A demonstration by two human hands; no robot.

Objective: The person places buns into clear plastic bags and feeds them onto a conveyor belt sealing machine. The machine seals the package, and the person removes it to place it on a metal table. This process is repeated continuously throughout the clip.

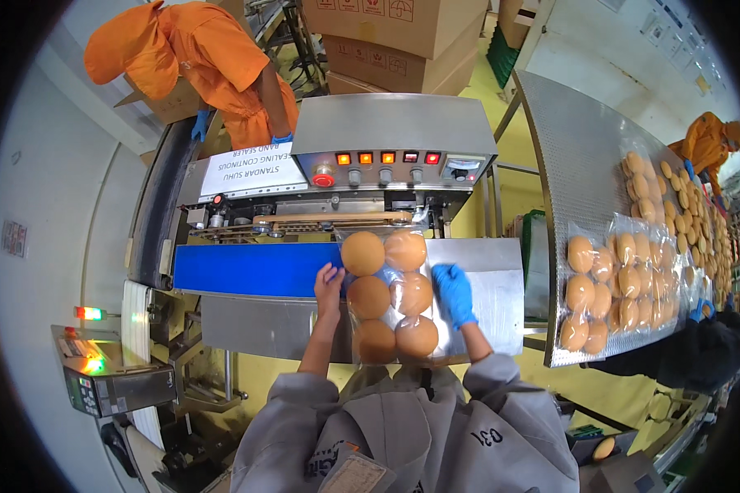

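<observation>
Head view: clear bag of six buns, two columns of three, lies flat on the sealer's feed bed, half on the blue conveyor belt, half on the steel plate. Bag mouth points toward the sealing slot of the band sealer.

Left hand, bare, fingers flat against the bag's left edge; open, not gripping. Right hand, blue glove, open, palm pressed on the bag's right edge.

Step in hand, as judged: squaring the bag and feeding its open end into the sealer. Next move calls for keeping the mouth flat and level with the slot, both edges advancing evenly so the film does not crease.

Filled bun bags lie on the perforated steel counter at right. A person in orange stands beyond the machine.
</observation>
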